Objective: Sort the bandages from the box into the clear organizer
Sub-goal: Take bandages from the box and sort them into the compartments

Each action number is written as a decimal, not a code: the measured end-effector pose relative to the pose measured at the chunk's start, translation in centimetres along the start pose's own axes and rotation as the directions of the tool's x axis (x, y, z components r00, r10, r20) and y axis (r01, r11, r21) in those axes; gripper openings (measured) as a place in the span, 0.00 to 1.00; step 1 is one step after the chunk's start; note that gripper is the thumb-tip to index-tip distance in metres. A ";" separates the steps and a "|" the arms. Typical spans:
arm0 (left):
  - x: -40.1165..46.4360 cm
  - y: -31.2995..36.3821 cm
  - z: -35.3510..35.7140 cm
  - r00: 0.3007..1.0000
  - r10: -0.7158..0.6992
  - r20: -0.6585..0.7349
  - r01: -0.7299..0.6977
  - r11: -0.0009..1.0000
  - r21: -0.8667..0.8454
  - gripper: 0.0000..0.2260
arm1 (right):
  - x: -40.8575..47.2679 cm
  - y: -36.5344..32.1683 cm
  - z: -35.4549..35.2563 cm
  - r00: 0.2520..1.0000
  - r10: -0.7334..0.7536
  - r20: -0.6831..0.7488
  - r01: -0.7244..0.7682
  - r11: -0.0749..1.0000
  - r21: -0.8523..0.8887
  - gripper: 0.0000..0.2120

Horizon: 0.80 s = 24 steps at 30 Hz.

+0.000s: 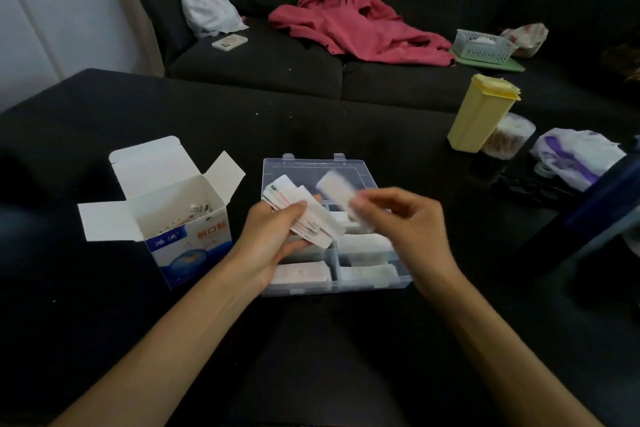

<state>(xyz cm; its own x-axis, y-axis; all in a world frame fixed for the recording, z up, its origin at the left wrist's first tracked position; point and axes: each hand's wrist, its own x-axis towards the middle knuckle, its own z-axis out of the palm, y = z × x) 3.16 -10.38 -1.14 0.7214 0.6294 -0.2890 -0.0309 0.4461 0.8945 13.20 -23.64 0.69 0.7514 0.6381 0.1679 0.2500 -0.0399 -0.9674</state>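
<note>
A white and blue cardboard box [187, 239] stands open at the left, with a few bandages still visible inside. To its right lies the clear organizer [298, 166], its compartments holding stacks of white bandages. Above the organizer my left hand [273, 239] grips a fanned stack of bandages [304, 215]. My right hand [401, 218] pinches a single bandage [337, 189], which is blurred and held over the organizer's back half.
A yellow lidded container [481, 111] and a tub of cotton swabs [509, 135] stand at the right, beside a white and purple plastic bag [578, 156]. On the dark sofa behind lie a pink garment [353, 21], a white bag [207, 7], a phone [229, 42] and a basket [481, 45].
</note>
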 end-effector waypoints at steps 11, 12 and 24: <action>-0.3 -0.5 0.6 0.995 0.091 0.039 -0.094 0.992 0.085 0.09 | 0.7 0.8 1.2 0.914 0.403 0.049 -0.402 0.915 -0.044 0.08; -0.2 -0.6 0.6 0.995 0.097 0.032 -0.100 0.991 0.089 0.10 | 0.7 0.8 1.1 0.906 0.417 0.074 -0.412 0.908 -0.073 0.09; 0.1 -0.5 0.7 0.998 0.032 0.062 -0.037 0.996 0.084 0.09 | 1.4 0.6 -0.8 0.878 0.467 0.106 -0.475 0.877 0.065 0.07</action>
<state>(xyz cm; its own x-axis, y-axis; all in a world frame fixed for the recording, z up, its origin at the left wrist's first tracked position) 3.73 -11.02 -1.33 0.7612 0.6030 -0.2386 0.0009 0.3671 0.9302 14.87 -23.37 0.48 0.7118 0.6227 -0.3249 -0.1776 -0.2881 -0.9410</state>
